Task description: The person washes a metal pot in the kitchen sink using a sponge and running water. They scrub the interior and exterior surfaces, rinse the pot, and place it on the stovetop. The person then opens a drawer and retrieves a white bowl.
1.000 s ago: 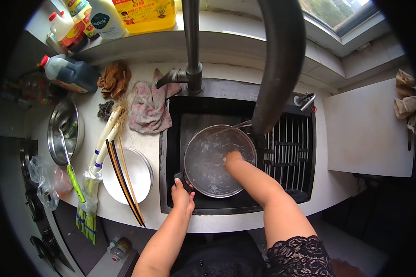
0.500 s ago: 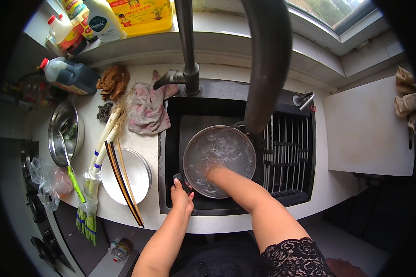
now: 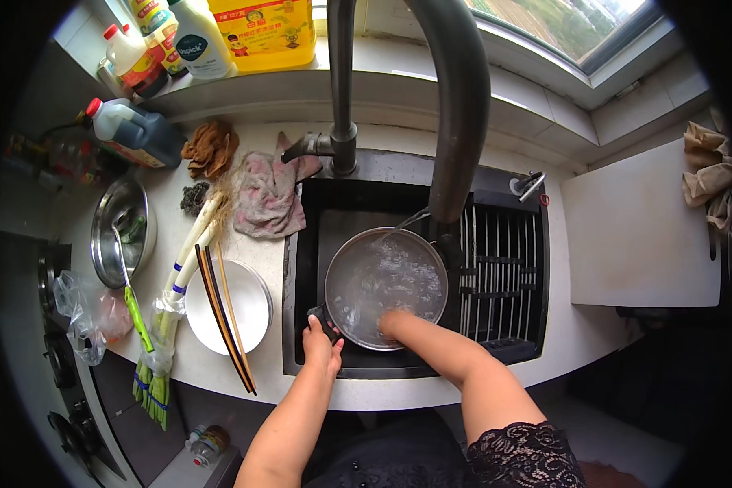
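Note:
A round pot [image 3: 328, 272] full of cloudy, rippling water stands in the dark sink [image 3: 301, 228]. At its lower left, my left hand [image 3: 320, 348] is closed round the pot's black handle [image 3: 327, 322]. My right hand [image 3: 396, 323] dips into the water near the pot's near rim. Its fingers are hidden below the surface, so whether they hold anything does not show. From the dark faucet [image 3: 459, 122], a thin stream of water [image 3: 411, 221] runs into the pot over its far edge.
A rack [image 3: 504, 276] covers the sink's right side. To the left are white plates [image 3: 224, 313] with chopsticks [image 3: 224, 319] across them, spring onions [image 3: 164, 333], a cloth [image 3: 268, 195] and a metal bowl [image 3: 98, 248] with a green-handled utensil [image 3: 138, 319]. Bottles [image 3: 199, 45] line the sill.
My right hand has moved a little toward the pot's near rim. The water's churning has eased somewhat. My left hand keeps its hold, and the view has shifted slightly.

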`<state>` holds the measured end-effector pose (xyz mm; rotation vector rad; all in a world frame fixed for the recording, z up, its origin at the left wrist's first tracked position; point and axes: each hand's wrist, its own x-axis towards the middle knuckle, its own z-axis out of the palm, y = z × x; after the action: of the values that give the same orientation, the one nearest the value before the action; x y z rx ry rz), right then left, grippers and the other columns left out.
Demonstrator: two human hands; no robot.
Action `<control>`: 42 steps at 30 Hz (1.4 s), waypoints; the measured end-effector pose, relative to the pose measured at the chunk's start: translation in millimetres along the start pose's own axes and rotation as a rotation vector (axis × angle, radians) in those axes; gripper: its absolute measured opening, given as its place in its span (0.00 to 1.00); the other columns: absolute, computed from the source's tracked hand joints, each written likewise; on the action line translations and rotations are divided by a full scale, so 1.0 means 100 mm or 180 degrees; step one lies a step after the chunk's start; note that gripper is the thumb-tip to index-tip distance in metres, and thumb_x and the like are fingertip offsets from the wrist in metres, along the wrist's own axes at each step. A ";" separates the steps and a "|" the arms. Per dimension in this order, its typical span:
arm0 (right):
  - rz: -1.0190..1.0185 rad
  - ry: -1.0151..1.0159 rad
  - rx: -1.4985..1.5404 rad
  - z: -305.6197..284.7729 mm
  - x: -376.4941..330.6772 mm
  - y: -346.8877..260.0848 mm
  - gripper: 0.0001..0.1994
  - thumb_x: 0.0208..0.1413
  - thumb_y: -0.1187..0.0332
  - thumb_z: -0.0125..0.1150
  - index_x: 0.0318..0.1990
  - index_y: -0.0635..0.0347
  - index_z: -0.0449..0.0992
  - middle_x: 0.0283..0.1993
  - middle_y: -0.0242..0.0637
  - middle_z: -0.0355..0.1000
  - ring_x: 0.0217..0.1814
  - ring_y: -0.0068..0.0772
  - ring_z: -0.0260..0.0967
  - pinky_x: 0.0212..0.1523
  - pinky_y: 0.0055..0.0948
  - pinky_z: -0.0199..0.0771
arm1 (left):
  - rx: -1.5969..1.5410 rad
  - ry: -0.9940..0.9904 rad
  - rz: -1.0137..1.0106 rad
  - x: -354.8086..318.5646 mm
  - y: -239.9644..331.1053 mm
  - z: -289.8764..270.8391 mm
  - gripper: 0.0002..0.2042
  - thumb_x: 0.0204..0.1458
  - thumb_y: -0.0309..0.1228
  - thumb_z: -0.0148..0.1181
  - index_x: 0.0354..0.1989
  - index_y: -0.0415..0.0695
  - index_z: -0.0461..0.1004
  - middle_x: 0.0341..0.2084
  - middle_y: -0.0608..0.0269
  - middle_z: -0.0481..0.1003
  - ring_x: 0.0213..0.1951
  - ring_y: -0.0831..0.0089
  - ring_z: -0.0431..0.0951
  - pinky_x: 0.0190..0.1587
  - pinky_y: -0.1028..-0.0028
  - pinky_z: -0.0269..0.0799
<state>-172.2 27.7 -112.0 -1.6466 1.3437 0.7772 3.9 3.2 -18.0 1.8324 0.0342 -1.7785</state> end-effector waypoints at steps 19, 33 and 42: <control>0.0655 0.3163 0.7212 -1.24 0.45 -0.34 0.17 0.44 0.80 0.57 0.46 0.64 0.70 0.39 0.35 0.71 0.38 0.28 0.66 0.39 0.27 0.66 | 0.0093 0.0057 0.0033 -0.02 0.01 0.02 0.16 0.61 0.51 0.41 0.44 0.54 0.61 0.32 0.67 0.67 0.33 0.70 0.68 0.35 0.66 0.65; -0.0340 0.0384 0.1468 -0.32 -0.66 -0.18 0.16 0.46 0.65 0.57 0.45 0.50 0.79 0.47 0.48 0.74 0.50 0.46 0.72 0.50 0.39 0.70 | 0.0113 0.0112 0.0099 0.00 0.00 0.03 0.16 0.62 0.50 0.39 0.44 0.51 0.64 0.33 0.69 0.69 0.34 0.73 0.68 0.35 0.68 0.63; -0.0411 0.2722 -0.1502 -0.91 -1.11 1.04 0.07 0.47 0.67 0.53 0.32 0.54 0.77 0.38 0.36 0.70 0.47 0.41 0.64 0.52 0.46 0.62 | 0.0011 0.0051 0.0057 0.05 -0.01 0.01 0.17 0.61 0.50 0.40 0.47 0.51 0.64 0.36 0.66 0.70 0.36 0.70 0.68 0.43 0.63 0.61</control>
<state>-303.5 -10.6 1.3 -2.5913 1.6610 0.3060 2.9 2.3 -22.7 1.8438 0.0209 -1.7530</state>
